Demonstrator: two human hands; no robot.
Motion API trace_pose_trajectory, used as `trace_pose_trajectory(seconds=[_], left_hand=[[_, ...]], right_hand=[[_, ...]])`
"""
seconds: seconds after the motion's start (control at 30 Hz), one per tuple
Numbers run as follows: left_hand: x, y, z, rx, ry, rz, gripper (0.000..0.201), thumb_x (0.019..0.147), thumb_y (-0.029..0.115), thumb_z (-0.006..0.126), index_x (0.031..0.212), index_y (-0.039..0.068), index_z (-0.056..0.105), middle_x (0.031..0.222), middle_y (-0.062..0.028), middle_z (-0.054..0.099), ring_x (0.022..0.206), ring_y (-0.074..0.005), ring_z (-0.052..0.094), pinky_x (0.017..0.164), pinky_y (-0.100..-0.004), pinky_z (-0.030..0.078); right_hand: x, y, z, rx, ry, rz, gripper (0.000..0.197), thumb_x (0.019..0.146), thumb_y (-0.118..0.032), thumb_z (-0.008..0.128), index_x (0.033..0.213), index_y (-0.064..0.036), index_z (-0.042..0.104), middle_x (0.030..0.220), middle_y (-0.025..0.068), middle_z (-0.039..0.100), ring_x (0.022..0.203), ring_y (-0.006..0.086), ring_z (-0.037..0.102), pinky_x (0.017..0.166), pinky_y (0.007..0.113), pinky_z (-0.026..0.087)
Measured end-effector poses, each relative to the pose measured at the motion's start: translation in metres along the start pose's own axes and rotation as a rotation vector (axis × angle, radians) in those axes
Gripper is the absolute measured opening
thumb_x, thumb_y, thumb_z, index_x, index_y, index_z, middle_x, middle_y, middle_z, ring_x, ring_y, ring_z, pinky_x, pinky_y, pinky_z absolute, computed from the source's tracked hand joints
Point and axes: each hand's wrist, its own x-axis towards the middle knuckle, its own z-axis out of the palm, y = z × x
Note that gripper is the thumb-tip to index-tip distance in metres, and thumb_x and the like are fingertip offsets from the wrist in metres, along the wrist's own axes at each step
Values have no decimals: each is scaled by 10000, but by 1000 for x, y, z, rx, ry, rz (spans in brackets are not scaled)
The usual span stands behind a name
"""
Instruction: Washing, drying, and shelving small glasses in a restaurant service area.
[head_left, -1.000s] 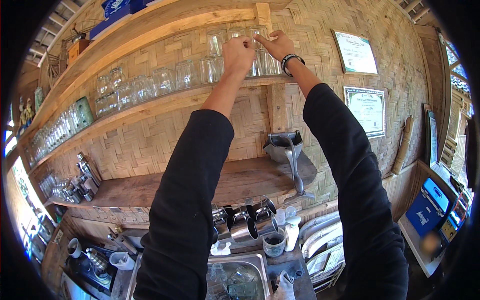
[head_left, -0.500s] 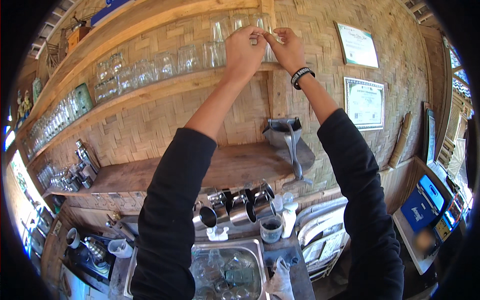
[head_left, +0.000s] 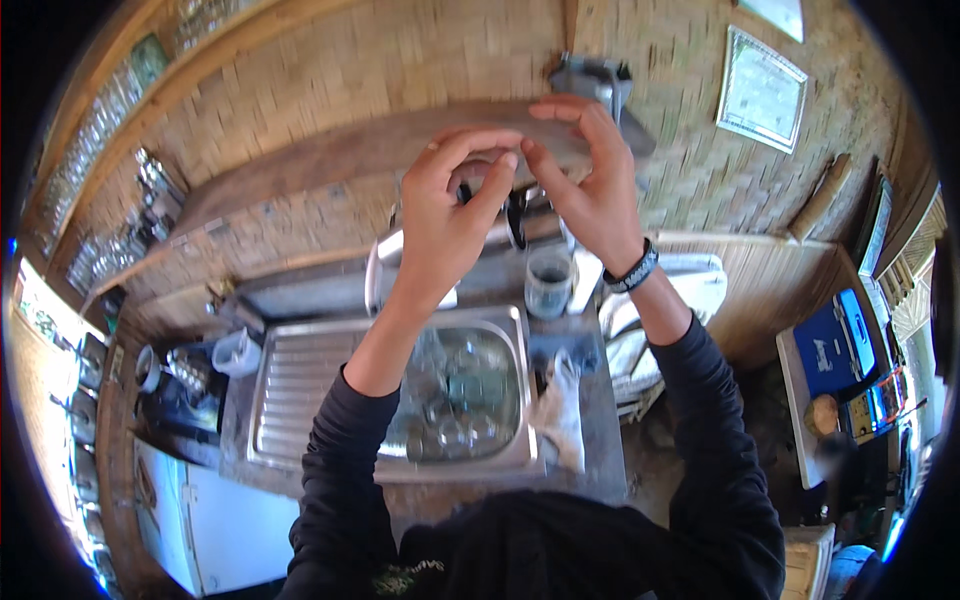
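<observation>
My left hand (head_left: 445,205) and my right hand (head_left: 598,195) are raised in front of me above the back of the sink. Their fingers curve toward each other, thumbs apart from fingers, and I see nothing held in either. Behind them, partly covered, hang dark-looking cups below a brown wooden shelf (head_left: 350,145). Lower down, the steel sink (head_left: 300,385) holds several glasses (head_left: 455,430) in its basin. To the right of the basin stands a clear jar (head_left: 550,285) beside a white bottle (head_left: 585,280). A black wristband (head_left: 632,268) circles my right wrist.
A pale cloth (head_left: 562,415) hangs on the counter right of the sink. A grey metal container (head_left: 592,80) sits at the shelf's right end. Glasses (head_left: 105,125) line an upper shelf at left. A blue box (head_left: 830,335) rests on a side table at right.
My view has tilted down, so the sink shows more fully. Both hands have come down from the upper glass shelf, and their fingertips have spread apart.
</observation>
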Motion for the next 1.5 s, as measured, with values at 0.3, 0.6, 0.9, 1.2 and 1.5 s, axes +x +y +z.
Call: trace_pose_trajectory(seconds=[0.3, 0.6, 0.9, 1.2, 1.5], left_hand=[[-215, -36, -36, -6, -15, -508, 90, 902, -7, 621, 984, -34, 646, 966, -73, 651, 894, -115, 629, 805, -251, 507], [-363, -56, -43, 221, -157, -730, 98, 865, 31, 659, 916, -52, 664, 859, -159, 674, 768, -252, 701, 681, -316, 553], [-388, -59, -57, 281, -216, -733, 154, 858, 78, 677, 942, -50, 660, 848, -189, 677, 767, -289, 702, 674, -337, 550], [-339, -125, -91, 235, -12, -853, 254, 913, 240, 661, 968, -7, 684, 918, -144, 709, 820, -251, 703, 721, -327, 542], [-319, -258, -108, 835, 0, -792, 565, 864, 459, 660, 1166, -7, 555, 1158, -267, 579, 1157, -418, 514, 960, -476, 438]], right_hand=[[-206, -64, 39, 219, -271, 360, 261, 785, -57, 698, 1034, -10, 630, 1057, 160, 641, 984, 324, 621, 840, 381, 494], [-382, -92, 60, 199, -597, 861, 293, 814, -89, 723, 1082, -23, 624, 1015, 100, 668, 918, 206, 678, 726, 315, 526], [-404, -104, 72, 215, -586, 918, 245, 808, -85, 712, 1025, -4, 631, 960, 151, 679, 873, 272, 687, 733, 355, 546], [-406, -79, 51, 107, -424, 971, 173, 842, -85, 691, 993, -11, 654, 905, 93, 699, 760, 169, 690, 640, 285, 533], [-402, -49, 20, 8, -147, 1017, 136, 902, -77, 647, 1020, -11, 667, 881, 53, 699, 750, 98, 637, 634, 248, 500]])
